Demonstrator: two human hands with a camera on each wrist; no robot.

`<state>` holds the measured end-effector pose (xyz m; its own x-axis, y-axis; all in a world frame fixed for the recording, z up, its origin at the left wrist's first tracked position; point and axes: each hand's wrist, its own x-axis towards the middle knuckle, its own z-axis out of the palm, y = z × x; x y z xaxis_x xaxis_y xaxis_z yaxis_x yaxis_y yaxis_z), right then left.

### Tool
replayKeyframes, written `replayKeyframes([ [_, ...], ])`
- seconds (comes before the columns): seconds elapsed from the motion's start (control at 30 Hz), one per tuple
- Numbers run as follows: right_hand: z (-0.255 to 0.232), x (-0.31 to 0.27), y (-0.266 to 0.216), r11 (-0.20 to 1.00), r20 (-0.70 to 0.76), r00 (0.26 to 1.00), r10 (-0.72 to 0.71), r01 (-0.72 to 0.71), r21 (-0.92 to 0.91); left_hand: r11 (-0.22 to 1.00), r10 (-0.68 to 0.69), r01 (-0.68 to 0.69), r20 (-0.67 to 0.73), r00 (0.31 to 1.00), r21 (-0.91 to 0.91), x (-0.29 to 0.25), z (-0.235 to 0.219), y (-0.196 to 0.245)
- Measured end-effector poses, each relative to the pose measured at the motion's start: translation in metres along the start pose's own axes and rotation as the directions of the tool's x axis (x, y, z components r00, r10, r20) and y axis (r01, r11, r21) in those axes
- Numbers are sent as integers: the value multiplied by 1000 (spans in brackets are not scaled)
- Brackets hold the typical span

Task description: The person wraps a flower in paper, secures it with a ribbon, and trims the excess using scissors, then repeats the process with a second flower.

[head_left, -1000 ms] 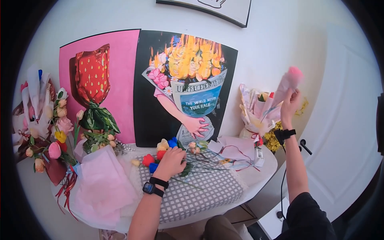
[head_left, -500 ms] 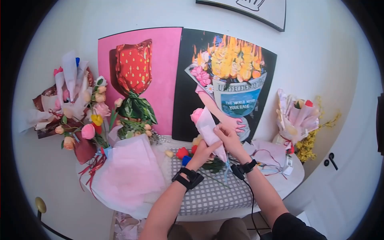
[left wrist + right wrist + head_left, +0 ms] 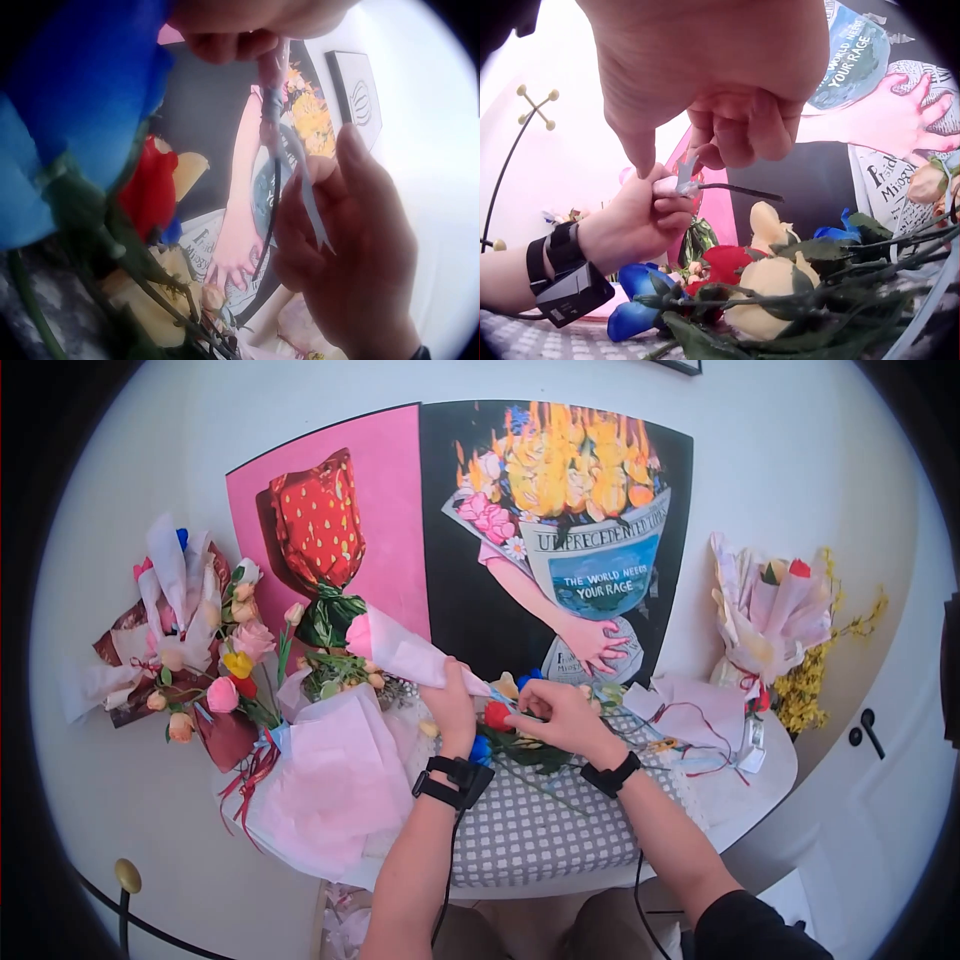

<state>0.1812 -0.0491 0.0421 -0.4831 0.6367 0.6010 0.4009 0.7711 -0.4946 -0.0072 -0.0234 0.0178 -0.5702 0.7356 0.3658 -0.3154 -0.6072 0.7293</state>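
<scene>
I've got my left hand [image 3: 452,712] curled round the paper-wrapped pink flower [image 3: 408,652] above the checked cloth's [image 3: 545,835] far left corner, my right hand [image 3: 566,720] loosely curled, empty, over that cloth!

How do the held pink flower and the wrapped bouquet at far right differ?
The wrapped pink flower is held tilted in the left hand; the bouquet stands roughly upright. The flower is slim, showing one pink bloom; the bouquet is fuller, showing a red bloom. Both are palely wrapped.
</scene>
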Motion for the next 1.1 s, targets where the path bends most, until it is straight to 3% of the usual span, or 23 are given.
replayKeyframes([
  [0.1, 10, -4, 1, 995, -46, 994, -97, 97, -1, 1000, 3, -3, 3, 1000, 0, 2, 0, -3],
  [0.23, 17, -7, 8, 991, -37, 999, -20, 25, 133, 1000, -18, 18, 81, 997, 3, 6, -2, -9],
  [0.37, 13, -7, -2, 958, -126, 992, 14, 23, 286, 1000, -19, 19, 107, 994, -2, 3, 3, -3],
  [0.47, 15, -9, 2, 981, -101, 995, 5, 15, 191, 999, -25, 28, 110, 994, -29, 3, 2, -4],
  [0.53, 19, -7, 10, 975, -123, 987, -102, 124, 184, 999, -19, 24, 106, 994, -46, 3, 3, -6],
  [0.73, 17, -9, 6, 974, -98, 995, -5, 28, 227, 998, 52, -49, 99, 994, -31, 12, 3, -16],
  [0.87, 10, -11, 5, 987, -100, 993, -67, 81, 139, 998, 16, -11, 71, 997, -63, 16, -3, -4],
  [0.97, 9, -8, 11, 969, -147, 989, -34, 68, 236, 993, -11, 14, 33, 999, -114, 19, -8, 5],
  [1.03, 10, -5, 16, 956, -345, 931, 123, -19, 291, 994, -4, -3, -70, 998, -105, 14, -3, 16],
  [1.07, 12, -6, 16, 932, -344, 907, 243, -120, 343, 994, -4, -3, -69, 998, -107, 16, -6, 11],
  [1.1, 15, -5, 13, 932, -344, 907, 242, -120, 341, 993, -27, 24, -19, 999, -115, 20, -12, 2],
])
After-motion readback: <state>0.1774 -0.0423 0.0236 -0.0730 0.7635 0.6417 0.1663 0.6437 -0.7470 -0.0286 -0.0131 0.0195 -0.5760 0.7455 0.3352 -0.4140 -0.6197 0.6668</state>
